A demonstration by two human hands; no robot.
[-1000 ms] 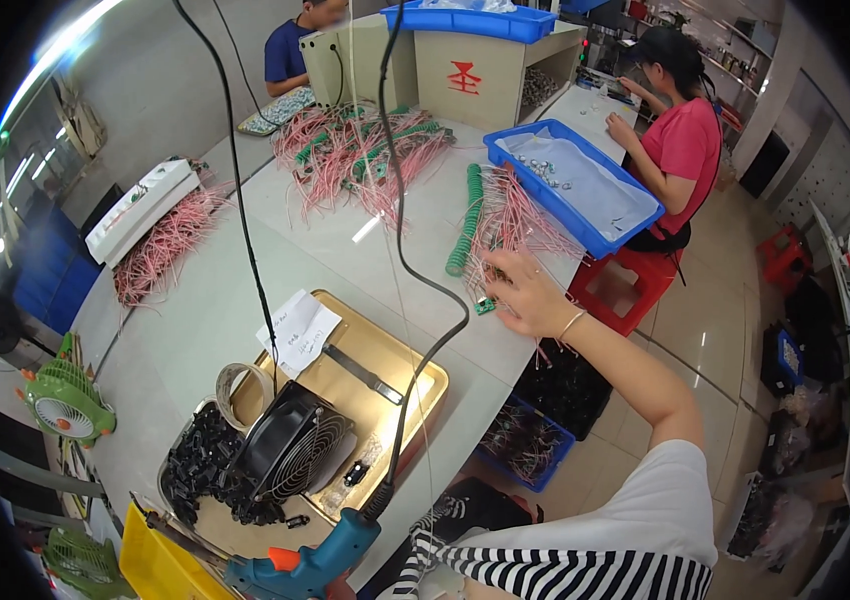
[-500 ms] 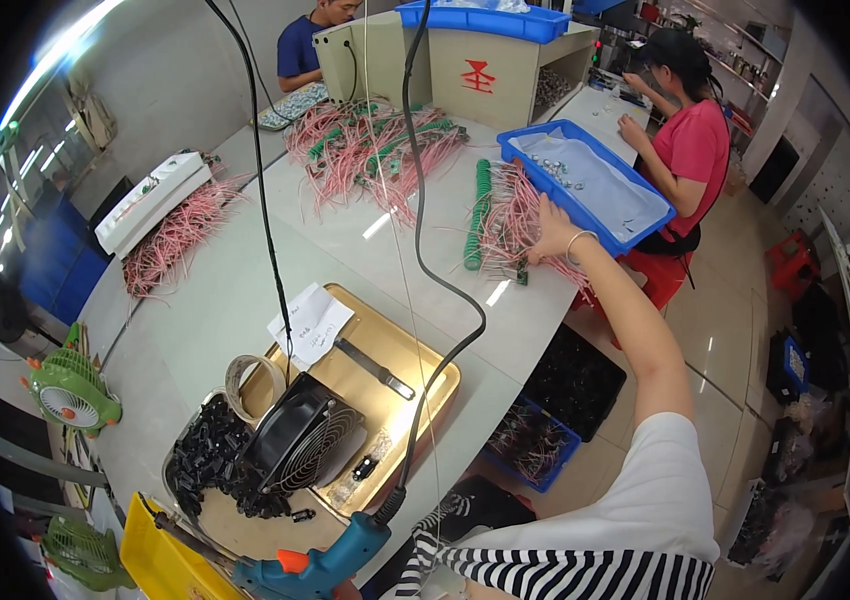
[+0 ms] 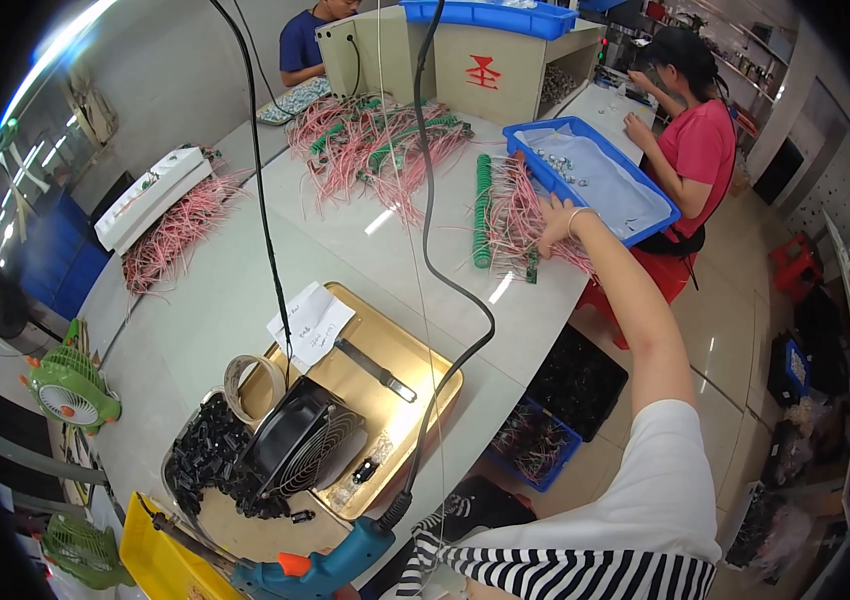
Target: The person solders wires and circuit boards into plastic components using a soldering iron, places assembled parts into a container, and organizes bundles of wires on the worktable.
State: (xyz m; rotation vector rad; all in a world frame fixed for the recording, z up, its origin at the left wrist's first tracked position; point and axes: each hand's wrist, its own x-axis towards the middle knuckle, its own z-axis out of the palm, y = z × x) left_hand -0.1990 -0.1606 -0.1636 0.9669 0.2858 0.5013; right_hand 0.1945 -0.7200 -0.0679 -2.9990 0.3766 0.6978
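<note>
My right hand [image 3: 559,226] reaches far out over the right side of the table. Its fingers are bent around some pink wires [image 3: 513,205] of a spread bundle, with the fingertips partly lost among the strands. A small green circuit board [image 3: 532,266] lies at the near end of this bundle, just below the hand. Along the bundle's left side runs a green coiled cord [image 3: 483,212]. Right behind the hand, a blue tray [image 3: 600,222] with a white liner holds several small shiny pieces. My left hand is out of view.
A gold tray [image 3: 425,395] carries a black fan [image 3: 295,435] and a strap. Beside them are black parts [image 3: 207,450] and a tape roll [image 3: 241,385]. A teal hand tool [image 3: 345,555] with a cable is at the front. More wires [image 3: 375,165] lie behind. Two people sit nearby.
My right hand has shifted slightly to the right over the pink wires, its fingers more bent. The green circuit board has moved a little with the wires.
</note>
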